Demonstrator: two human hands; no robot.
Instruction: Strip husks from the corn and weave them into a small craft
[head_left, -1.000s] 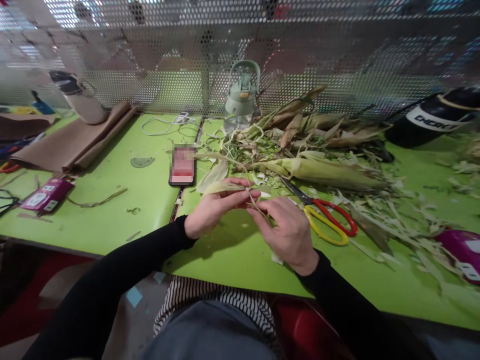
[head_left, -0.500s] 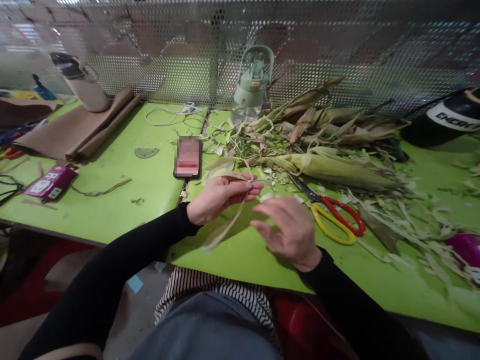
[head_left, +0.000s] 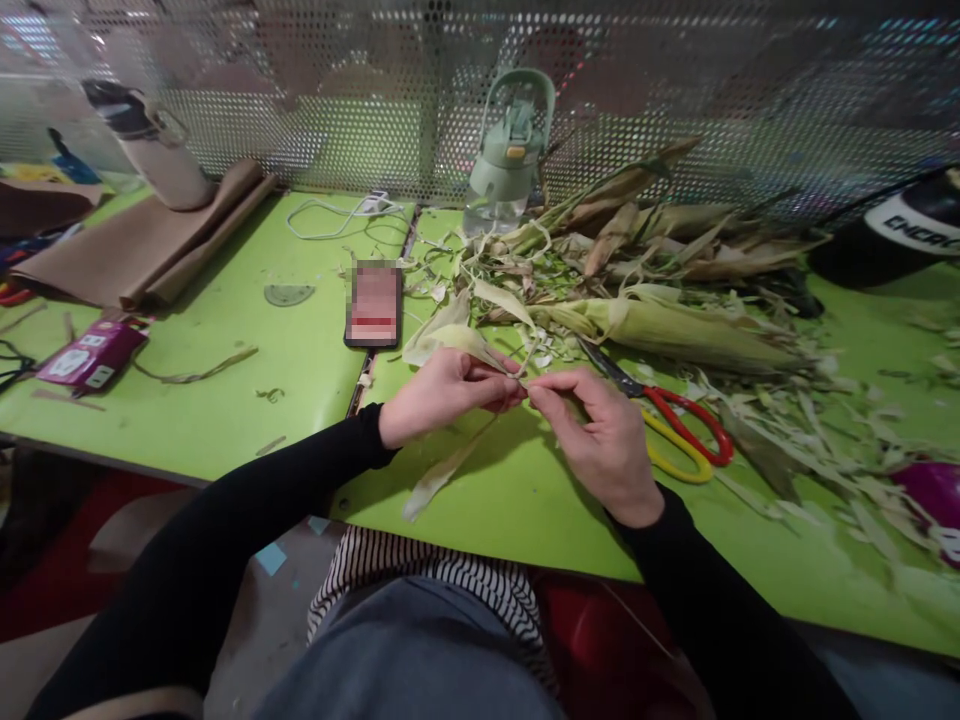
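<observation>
Pale corn husk [head_left: 450,343] is pinched in my left hand [head_left: 442,390], its broad petal-like part spreading past the fingers. A loose strip [head_left: 442,475] of it hangs below toward the table's front edge. My right hand [head_left: 596,435] meets the left one, thumb and forefinger pinched on the tip of the husk; the exact bit between them is too small to see clearly. Just right of my right hand lie scissors [head_left: 675,420] with one red and one yellow handle. Behind them rests a whole ear of corn in its green husk [head_left: 697,335].
Dry husks [head_left: 645,230] and shreds heap at the back right. A phone [head_left: 373,305] lies beyond my left hand, a green-lidded bottle [head_left: 510,165] behind. Leftward are a protractor [head_left: 289,294], purple packet [head_left: 94,355], brown paper [head_left: 142,245] and white bottle [head_left: 161,155]. A black container [head_left: 885,235] stands right.
My right hand has moved up and left to my left hand, its fingers closing into a pinch at the husk. The husk's broad part now stands higher above the left hand.
</observation>
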